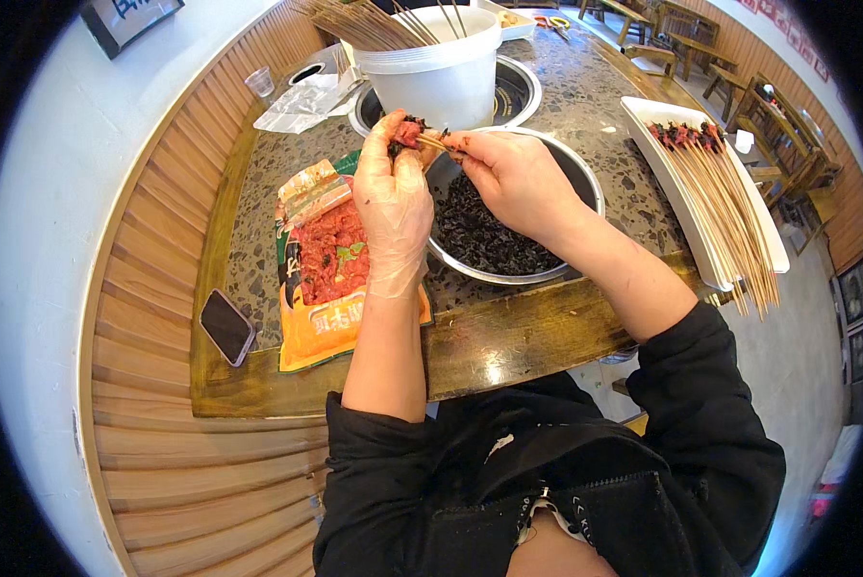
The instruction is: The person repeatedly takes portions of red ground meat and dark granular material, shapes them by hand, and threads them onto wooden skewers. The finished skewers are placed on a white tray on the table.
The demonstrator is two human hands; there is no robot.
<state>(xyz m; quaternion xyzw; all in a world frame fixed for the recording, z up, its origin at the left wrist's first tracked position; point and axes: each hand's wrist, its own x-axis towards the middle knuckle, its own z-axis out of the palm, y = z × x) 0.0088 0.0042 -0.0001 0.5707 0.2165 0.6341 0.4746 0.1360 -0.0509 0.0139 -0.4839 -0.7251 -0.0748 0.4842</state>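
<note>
My left hand, in a thin clear plastic glove, grips a piece of red raw meat with dark shredded leaves around it. Wooden skewers run from the meat to my right hand, which pinches them and wears no visible glove. Below my hands stands a round metal bowl with dark chopped leaves in it. An opened orange bag with red raw meat on it lies at the left. On the right, a white tray holds many skewers with meat and dark leaves at their far ends.
Behind the bowl, a white plastic bucket of bare sticks stands on a round burner inset. A phone lies at the near left corner. Crumpled clear plastic, a plastic cup and scissors are farther back. A slatted wooden wall borders the left.
</note>
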